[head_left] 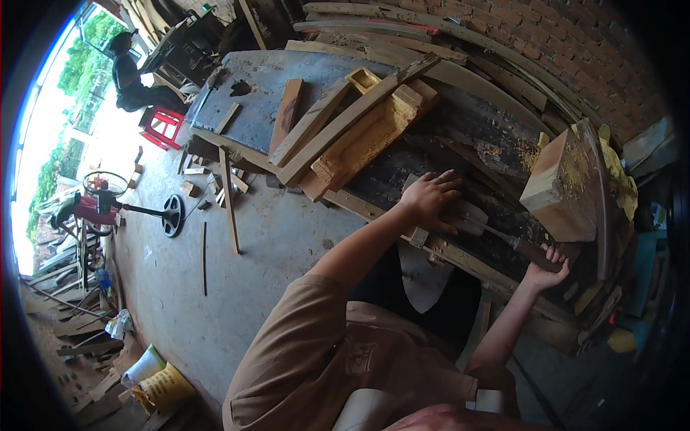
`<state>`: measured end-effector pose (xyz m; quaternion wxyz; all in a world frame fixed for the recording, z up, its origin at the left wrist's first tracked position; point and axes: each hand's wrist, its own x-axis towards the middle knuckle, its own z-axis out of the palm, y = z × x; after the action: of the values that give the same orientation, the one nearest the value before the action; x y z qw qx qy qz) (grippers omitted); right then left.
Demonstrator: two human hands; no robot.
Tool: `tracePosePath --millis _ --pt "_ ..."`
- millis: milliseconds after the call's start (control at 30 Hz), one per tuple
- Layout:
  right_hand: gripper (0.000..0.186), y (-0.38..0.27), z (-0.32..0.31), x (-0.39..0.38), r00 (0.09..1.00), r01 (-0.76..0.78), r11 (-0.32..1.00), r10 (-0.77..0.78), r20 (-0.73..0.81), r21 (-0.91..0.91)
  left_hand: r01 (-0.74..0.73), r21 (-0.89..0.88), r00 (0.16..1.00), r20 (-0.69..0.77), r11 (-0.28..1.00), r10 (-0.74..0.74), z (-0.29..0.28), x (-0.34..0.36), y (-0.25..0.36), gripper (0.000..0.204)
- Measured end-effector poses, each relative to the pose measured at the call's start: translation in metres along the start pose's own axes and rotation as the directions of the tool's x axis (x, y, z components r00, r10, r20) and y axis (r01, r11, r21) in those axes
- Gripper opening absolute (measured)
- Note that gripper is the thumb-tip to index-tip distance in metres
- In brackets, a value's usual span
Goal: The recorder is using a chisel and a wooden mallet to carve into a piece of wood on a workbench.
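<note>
My right hand [548, 269] is wrapped round the dark handle of a chisel [533, 253] at the bench's near right edge. Its thin metal shank runs left toward my left hand [431, 200]. That hand rests palm down over the bench with its fingers spread and thumb apart. Beside the thumb lies a flat greyish piece [466, 215]; the chisel's tip reaches it, and I cannot tell whether it is blade, wood or stone. A squared wooden block [562, 188] with sawdust on top stands just beyond the chisel handle.
A hollowed yellowish timber [366, 140] and several planks lie across the dark workbench [251, 68]. Long boards [431, 29] are stacked by the brick wall. Across the floor are a red stool [162, 128], a round black base [172, 215] and sacks [164, 388]. Another person [133, 75] sits far left.
</note>
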<state>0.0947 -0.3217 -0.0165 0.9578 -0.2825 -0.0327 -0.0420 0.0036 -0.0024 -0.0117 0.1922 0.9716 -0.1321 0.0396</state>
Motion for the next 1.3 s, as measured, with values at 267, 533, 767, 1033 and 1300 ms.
tracePosePath --millis 267,533,767,1033,1300 --pt "0.021 -0.012 0.091 0.003 0.927 0.106 0.976 -0.028 0.373 -0.188 0.053 0.020 0.997 0.048 0.998 -0.054 -0.007 0.000 0.004 0.083" --pt "0.022 0.002 0.155 -0.011 0.737 0.120 0.965 0.071 0.672 -0.234 0.060 0.025 0.996 0.066 0.998 -0.062 -0.005 0.003 0.007 0.084" --pt "0.018 0.022 0.198 -0.007 0.329 -0.115 0.960 0.280 0.902 -0.256 0.081 0.077 0.993 0.085 0.994 -0.087 -0.008 0.000 0.003 0.085" --pt "0.022 0.028 0.208 -0.027 0.871 0.209 0.844 0.069 0.487 -0.493 0.084 0.089 0.991 0.092 0.992 -0.092 -0.004 0.004 0.006 0.086" --pt "0.019 0.012 0.186 -0.015 0.663 0.273 0.904 0.071 0.745 -0.329 0.098 0.091 0.989 0.099 0.991 -0.107 -0.007 0.002 0.005 0.087"
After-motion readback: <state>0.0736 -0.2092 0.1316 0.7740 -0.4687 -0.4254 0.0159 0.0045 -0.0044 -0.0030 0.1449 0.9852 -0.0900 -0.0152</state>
